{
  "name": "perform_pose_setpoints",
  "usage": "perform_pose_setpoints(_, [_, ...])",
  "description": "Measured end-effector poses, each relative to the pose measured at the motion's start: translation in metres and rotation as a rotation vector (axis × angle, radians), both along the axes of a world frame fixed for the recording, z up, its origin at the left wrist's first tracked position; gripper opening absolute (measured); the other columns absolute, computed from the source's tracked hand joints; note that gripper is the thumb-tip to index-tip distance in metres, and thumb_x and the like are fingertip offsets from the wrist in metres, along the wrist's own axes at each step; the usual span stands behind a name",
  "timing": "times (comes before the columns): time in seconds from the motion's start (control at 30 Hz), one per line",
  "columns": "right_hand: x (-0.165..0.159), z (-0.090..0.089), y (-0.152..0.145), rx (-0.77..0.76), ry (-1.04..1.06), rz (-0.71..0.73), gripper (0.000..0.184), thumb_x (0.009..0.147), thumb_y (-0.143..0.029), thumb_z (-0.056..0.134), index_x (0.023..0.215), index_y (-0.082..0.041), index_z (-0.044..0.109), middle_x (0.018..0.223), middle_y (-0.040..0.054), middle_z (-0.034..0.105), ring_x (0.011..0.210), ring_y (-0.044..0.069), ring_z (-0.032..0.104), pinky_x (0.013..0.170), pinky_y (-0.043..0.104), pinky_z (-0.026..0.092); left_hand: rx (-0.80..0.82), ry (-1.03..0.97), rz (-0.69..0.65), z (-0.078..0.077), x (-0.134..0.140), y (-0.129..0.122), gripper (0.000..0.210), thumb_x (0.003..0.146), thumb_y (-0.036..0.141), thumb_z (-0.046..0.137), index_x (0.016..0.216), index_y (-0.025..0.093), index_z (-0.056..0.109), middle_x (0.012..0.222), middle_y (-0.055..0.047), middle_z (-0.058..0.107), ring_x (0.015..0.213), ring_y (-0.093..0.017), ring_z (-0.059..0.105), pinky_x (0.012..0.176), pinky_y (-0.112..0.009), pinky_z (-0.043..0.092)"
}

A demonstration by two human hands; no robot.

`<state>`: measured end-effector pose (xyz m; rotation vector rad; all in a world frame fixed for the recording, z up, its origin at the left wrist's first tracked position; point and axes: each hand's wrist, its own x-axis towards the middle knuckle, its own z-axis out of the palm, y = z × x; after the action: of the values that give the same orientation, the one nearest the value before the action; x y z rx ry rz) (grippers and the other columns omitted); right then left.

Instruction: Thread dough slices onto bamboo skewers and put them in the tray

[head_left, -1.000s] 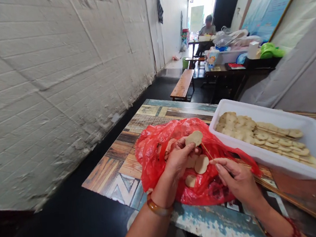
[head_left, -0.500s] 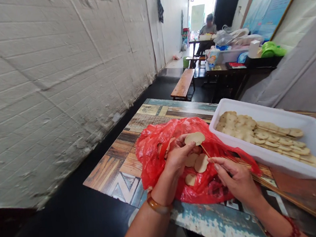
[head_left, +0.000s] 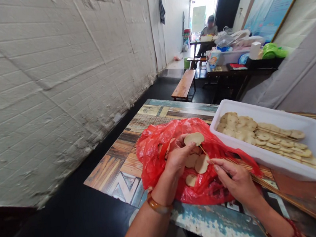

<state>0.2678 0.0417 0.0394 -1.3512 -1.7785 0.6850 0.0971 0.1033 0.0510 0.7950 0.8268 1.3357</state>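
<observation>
My left hand pinches a pale round slice above a red plastic bag. My right hand is closed on a thin wooden skewer, whose upper end meets the edge of that slice. Whether the tip has gone into it I cannot tell. More pale slices lie in the open bag below my hands. On the right, a white plastic tub holds many similar slices threaded on skewers, laid in overlapping rows.
Long loose skewers lie on the patterned wooden table to the right of the bag. A white wall runs along the left. Beyond stand a bench, a loaded table and a seated person.
Almost nothing differs. The view has shifted very slightly; both hands keep their hold on the slice and the skewer.
</observation>
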Motion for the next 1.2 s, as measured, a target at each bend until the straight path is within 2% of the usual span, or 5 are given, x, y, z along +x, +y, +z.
perform_pose_setpoints(0.27, [0.0015, -0.0002, 0.0001, -0.006, -0.027, 0.017, 0.034, 0.089, -0.034, 0.045, 0.102, -0.015, 0.070, 0.049, -0.0021, 0.054, 0.041, 0.014, 0.053, 0.047, 0.025, 0.045, 0.016, 0.009, 0.020, 0.0009, -0.0001, 0.0012, 0.029, 0.062, 0.023, 0.075, 0.088, 0.017, 0.063, 0.083, -0.001, 0.065, 0.071, -0.012, 0.058, 0.069, -0.023, 0.045])
perform_pose_setpoints(0.67, [0.0006, 0.0021, 0.0017, 0.007, -0.041, 0.021, 0.033, 0.088, -0.032, 0.045, 0.099, -0.014, 0.071, 0.051, -0.0005, 0.060, 0.057, 0.017, 0.065, 0.062, 0.025, 0.053, 0.118, 0.322, 0.067, 0.0022, 0.0012, 0.0009, 0.021, 0.067, 0.020, 0.065, 0.088, 0.017, 0.064, 0.079, 0.001, 0.063, 0.070, -0.012, 0.054, 0.066, -0.021, 0.041])
perform_pose_setpoints(0.93, [0.0009, 0.0005, 0.0020, 0.048, -0.035, 0.013, 0.031, 0.088, -0.030, 0.047, 0.099, -0.016, 0.072, 0.058, 0.0011, 0.067, 0.068, 0.019, 0.069, 0.069, 0.026, 0.055, 0.044, 0.179, 0.008, 0.0039, 0.0020, -0.0004, 0.023, 0.066, 0.020, 0.066, 0.088, 0.017, 0.061, 0.078, 0.001, 0.063, 0.068, -0.011, 0.056, 0.065, -0.021, 0.043])
perform_pose_setpoints(1.1, [0.0023, -0.0031, 0.0025, 0.059, -0.023, 0.018, 0.028, 0.088, -0.030, 0.048, 0.100, -0.018, 0.071, 0.087, 0.0049, 0.075, 0.081, 0.019, 0.071, 0.075, 0.026, 0.055, 0.045, 0.110, -0.016, 0.0005, 0.0011, 0.0017, 0.026, 0.065, 0.022, 0.069, 0.089, 0.017, 0.062, 0.082, -0.001, 0.065, 0.072, -0.012, 0.058, 0.067, -0.022, 0.045])
perform_pose_setpoints(1.2, [0.0022, -0.0047, 0.0035, 0.073, -0.029, 0.021, 0.027, 0.088, -0.030, 0.049, 0.099, -0.018, 0.071, 0.094, 0.0050, 0.075, 0.084, 0.019, 0.071, 0.077, 0.027, 0.055, 0.021, 0.095, -0.028, -0.0014, 0.0009, 0.0025, 0.028, 0.062, 0.023, 0.071, 0.088, 0.017, 0.062, 0.082, -0.001, 0.065, 0.071, -0.013, 0.059, 0.067, -0.023, 0.046])
